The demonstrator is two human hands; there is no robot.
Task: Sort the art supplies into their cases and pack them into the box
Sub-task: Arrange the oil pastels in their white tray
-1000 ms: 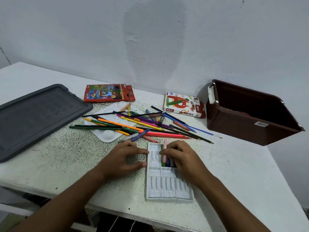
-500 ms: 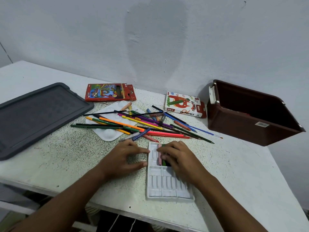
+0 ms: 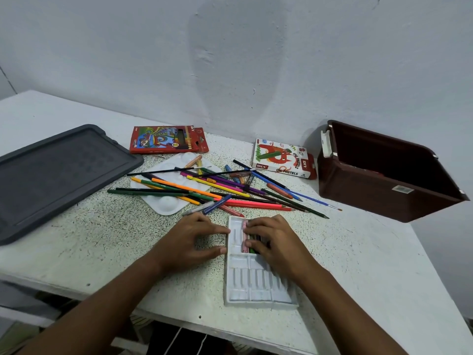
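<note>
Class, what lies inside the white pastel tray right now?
In the white pastel tray, a pink pastel and a green one show; the right hand covers the slots beside them. Near slots look empty.

The far right slots of the white moulded plastic pastel tray (image 3: pixel 256 285) are covered by the right hand (image 3: pixel 275 242), so their contents cannot be counted. The dark grey plastic lid (image 3: pixel 58 175) at the table's left edge is cut off by the frame. The inside of the dark brown plastic box (image 3: pixel 384 190) is too shadowed to be read. Part of the white plastic paint palette (image 3: pixel 166 203) is hidden under the heap of coloured pencils (image 3: pixel 204 188).
</note>
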